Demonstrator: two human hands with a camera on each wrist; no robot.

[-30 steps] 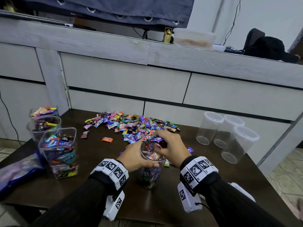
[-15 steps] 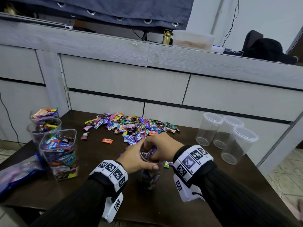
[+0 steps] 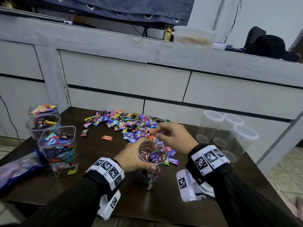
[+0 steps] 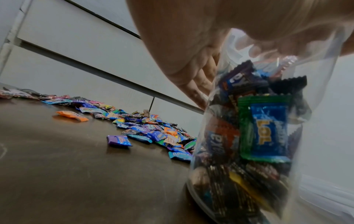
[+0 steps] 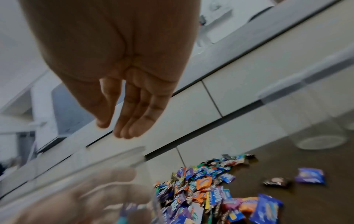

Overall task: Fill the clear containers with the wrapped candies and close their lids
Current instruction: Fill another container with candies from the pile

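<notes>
A clear round container [image 3: 152, 163], lidless and partly filled with wrapped candies, stands on the dark table near its front. My left hand [image 3: 131, 159] grips it round the upper wall; the left wrist view shows the fingers [image 4: 193, 84] curled behind the container [image 4: 258, 136]. My right hand [image 3: 164, 133] hovers just past the container's mouth, over the near edge of the candy pile [image 3: 131, 123]. In the right wrist view that right hand [image 5: 122, 75] has relaxed fingers and holds nothing, above the pile [image 5: 206, 194].
Three empty lidded clear containers [image 3: 211, 125] stand at the right of the table. Three candy-filled containers [image 3: 57, 148] without lids stand at the left, beside a plastic bag [image 3: 18, 169]. A lone orange candy [image 3: 106, 137] lies left of the pile. Grey drawers [image 3: 124, 79] rise behind.
My right hand was at the container's mouth with candies; now it has lifted out and back toward the pile, empty. My left hand keeps its hold on the container.
</notes>
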